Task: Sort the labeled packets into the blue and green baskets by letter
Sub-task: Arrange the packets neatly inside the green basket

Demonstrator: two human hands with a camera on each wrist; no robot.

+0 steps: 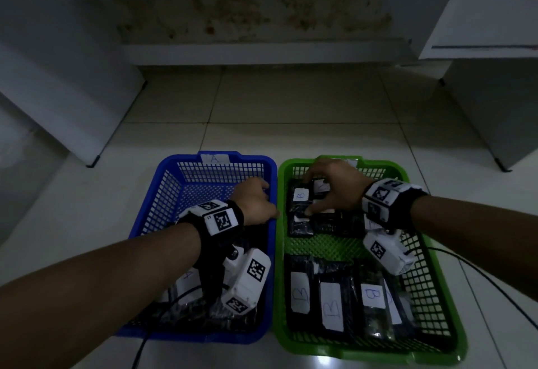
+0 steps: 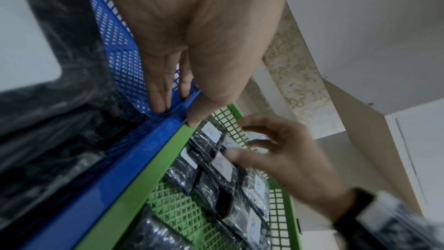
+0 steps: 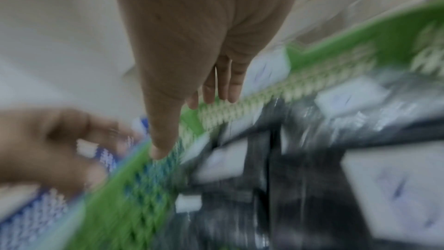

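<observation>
Floor: pale tiles [image 1: 305, 135], dim light; two baskets stood side by side, rims touching
Blue basket [image 1: 163, 194]: on the left, white tag "A" on its far rim; dark packets lay at its near end, one label reading "A" [image 1: 187, 277], mostly hidden under the left forearm and wrist camera
Green basket [image 1: 431, 275]: on the right; dark packets with white labels in two groups, far end and near end, a strip of bare mesh between them
Near packets: three labels read "B" [image 1: 300, 296]
Far packets: one label read "B" [image 1: 301, 195]; others partly covered by the right hand
Left hand [image 1: 256, 202]: on the blue basket's right rim; fingers straight and together against the inner mesh wall, thumb over the rim at the seam with the green basket; held nothing
Right hand [image 1: 334, 191]: over the far packets in the green basket, fingers spread and bent downward, thumb tip on or just above a label; whether it pinched a packet, cannot tell
Right wrist view: heavily blurred
Cables [image 1: 495, 290]: black, trailing across the floor from both wrists
</observation>
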